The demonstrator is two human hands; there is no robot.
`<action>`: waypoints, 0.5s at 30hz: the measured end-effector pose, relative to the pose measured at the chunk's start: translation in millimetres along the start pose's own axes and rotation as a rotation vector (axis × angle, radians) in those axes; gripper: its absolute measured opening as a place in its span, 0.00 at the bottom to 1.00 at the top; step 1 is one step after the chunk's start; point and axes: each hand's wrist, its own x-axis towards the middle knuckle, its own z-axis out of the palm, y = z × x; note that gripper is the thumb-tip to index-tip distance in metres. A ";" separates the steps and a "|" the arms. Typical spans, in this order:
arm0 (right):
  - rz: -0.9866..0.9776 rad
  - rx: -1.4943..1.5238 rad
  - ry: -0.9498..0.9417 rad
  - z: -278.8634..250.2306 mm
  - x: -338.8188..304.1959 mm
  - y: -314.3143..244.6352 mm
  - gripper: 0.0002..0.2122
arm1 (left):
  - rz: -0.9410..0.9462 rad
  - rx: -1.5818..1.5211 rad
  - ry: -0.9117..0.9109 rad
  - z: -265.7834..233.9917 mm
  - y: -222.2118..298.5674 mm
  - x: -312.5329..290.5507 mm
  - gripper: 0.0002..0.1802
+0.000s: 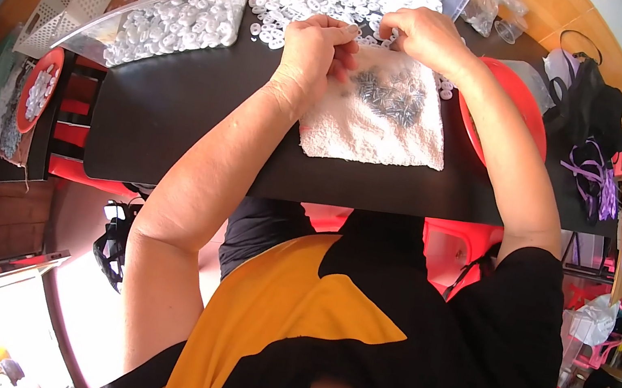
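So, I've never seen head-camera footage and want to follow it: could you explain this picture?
No machine here: you see a person's own left hand and right hand. The single picture comes from a wide fisheye camera on their head, looking down, so edges bend. On the dark table lies a pale cloth with small silvery pieces on it; loose white pieces lie beyond, and two clear bins hold more. Both hands are at the cloth's far edge; what they hold is too small to tell.
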 end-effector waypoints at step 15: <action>0.026 0.057 -0.065 -11.4 3.8 -1.9 0.07 | -0.016 -0.003 -0.017 -1.0 1.5 -1.3 0.06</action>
